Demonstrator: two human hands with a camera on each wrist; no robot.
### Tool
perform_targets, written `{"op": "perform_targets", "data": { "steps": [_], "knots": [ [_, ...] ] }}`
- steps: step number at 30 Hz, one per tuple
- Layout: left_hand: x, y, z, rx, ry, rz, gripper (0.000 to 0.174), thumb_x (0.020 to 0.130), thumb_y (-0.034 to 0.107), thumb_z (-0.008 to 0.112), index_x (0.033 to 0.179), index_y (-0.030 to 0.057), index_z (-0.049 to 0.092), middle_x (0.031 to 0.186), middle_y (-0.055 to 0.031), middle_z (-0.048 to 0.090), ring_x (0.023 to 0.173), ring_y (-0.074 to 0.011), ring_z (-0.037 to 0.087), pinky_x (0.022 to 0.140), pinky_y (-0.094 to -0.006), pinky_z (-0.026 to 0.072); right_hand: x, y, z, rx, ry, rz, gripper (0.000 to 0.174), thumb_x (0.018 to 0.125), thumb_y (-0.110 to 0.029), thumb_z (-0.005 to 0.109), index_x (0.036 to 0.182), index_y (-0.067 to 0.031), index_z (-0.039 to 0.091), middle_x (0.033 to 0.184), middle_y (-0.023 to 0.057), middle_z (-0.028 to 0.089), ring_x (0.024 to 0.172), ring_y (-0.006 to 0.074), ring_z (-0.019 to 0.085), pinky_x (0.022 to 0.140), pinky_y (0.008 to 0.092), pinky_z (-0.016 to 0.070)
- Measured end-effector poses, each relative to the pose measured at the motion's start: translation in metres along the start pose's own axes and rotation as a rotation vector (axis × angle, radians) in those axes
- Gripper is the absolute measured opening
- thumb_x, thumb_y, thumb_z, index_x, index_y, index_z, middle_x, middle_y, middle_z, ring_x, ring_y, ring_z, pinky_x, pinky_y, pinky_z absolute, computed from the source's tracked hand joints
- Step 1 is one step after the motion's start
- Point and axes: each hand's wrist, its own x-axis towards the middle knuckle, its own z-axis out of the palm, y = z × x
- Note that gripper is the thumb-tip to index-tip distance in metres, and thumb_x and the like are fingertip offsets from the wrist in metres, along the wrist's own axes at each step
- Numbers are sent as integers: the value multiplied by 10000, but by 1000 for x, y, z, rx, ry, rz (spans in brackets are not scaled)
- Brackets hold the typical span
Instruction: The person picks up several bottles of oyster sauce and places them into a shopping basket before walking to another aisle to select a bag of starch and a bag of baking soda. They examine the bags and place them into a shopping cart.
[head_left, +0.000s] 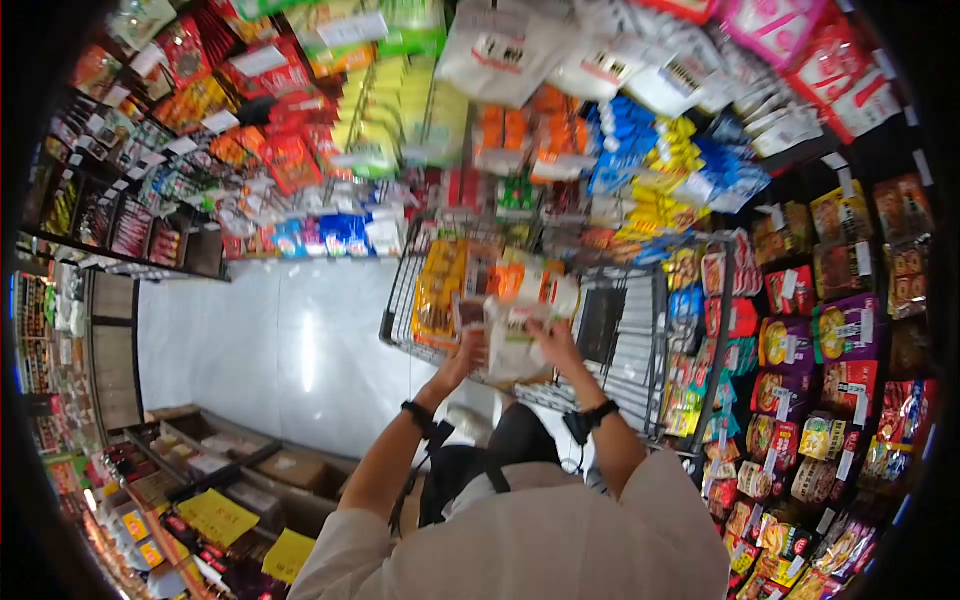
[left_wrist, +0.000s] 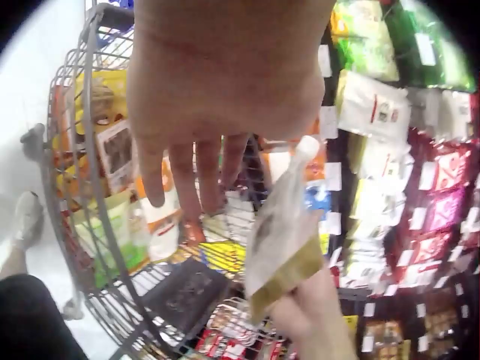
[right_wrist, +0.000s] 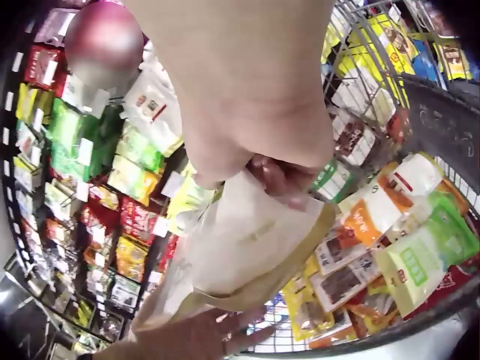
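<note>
A white pouch with a gold band (head_left: 515, 345) is held up over the shopping cart (head_left: 640, 340). My right hand (head_left: 556, 348) pinches one edge of this pouch (right_wrist: 247, 232), its fingers curled at the bag's edge. At the opposite side is my left hand (head_left: 463, 362), with fairly straight fingers; in the right wrist view the left hand (right_wrist: 202, 337) lies along the bag's lower edge. The left wrist view shows those fingers (left_wrist: 180, 176) extended and spread over the cart, while the thumb is hidden.
Inside the cart lie yellow packets (head_left: 440, 290), an orange-and-white bag (right_wrist: 375, 214) and a green-and-white bag (right_wrist: 427, 259). A dark flat panel (left_wrist: 184, 300) sits at one end. Shelves of bagged goods (head_left: 390, 110) and noodle packs (head_left: 845, 330) surround the cart; pale floor (head_left: 290, 330) stretches to the left.
</note>
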Motion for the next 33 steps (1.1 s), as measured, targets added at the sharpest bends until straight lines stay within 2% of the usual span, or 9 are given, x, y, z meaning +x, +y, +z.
{"op": "perform_targets", "data": {
  "steps": [3,5,7,10,13,17,18,22,33],
  "knots": [
    [-50,48,10,-163,11,-11,595,1036,544,504,1370,52,524,1159,-64,663,990,-145,642,846,-269,517,-61,-85,17,-21,-61,-57,379,967,-364,703,1080,-3,736,1004,61,755,905,122,666,809,307,536],
    [-74,52,7,405,62,148,525,1005,403,622,1361,31,520,1187,-58,654,1019,-134,631,865,-270,515,-96,-123,31,-235,27,-122,506,890,-490,752,870,16,737,709,133,698,650,176,665,609,368,509],
    [-104,64,13,558,46,245,507,964,277,709,1349,8,519,1195,-58,652,1035,-126,624,877,-276,516,-111,-122,46,-365,20,-187,554,862,-507,769,768,34,698,633,160,643,569,234,638,554,392,478],
    [-163,71,16,132,-45,295,510,905,139,772,1316,-33,523,1157,-76,664,1019,-123,628,878,-306,524,-140,-150,58,-466,-38,-266,565,855,-496,775,748,49,671,644,173,642,575,281,639,562,394,487],
    [-207,80,11,96,-33,343,495,901,133,775,1296,-46,536,1111,-76,680,983,-127,640,863,-306,528,-183,-204,69,-335,-121,-364,546,855,-484,777,744,41,676,646,175,647,571,276,637,560,394,488],
    [-236,85,-4,113,30,365,383,884,119,789,1193,-29,616,1015,-53,702,887,-107,647,788,-287,535,-209,-212,87,-348,-225,-414,554,872,-468,760,1091,33,668,909,194,715,828,282,716,744,372,547],
    [-242,87,-7,128,50,393,339,879,115,793,1152,-16,642,993,-46,706,862,-94,643,764,-274,532,-208,-205,94,-407,-269,-349,610,879,-371,777,1301,17,571,1153,187,698,1075,254,692,926,357,525],
    [-258,92,-11,103,63,475,302,883,109,787,1127,-17,661,943,-39,710,806,-85,635,711,-265,532,-203,-171,124,-34,-250,-391,571,888,-195,782,1377,-23,542,1360,129,615,1251,211,591,1061,353,457],
    [-295,81,-12,258,117,443,302,884,124,776,1106,-59,683,964,-98,739,818,-134,690,706,-288,555,-242,-198,128,-66,-324,-284,519,910,-222,775,1337,-8,572,1248,104,682,1117,178,641,996,338,497]
  ]
}}
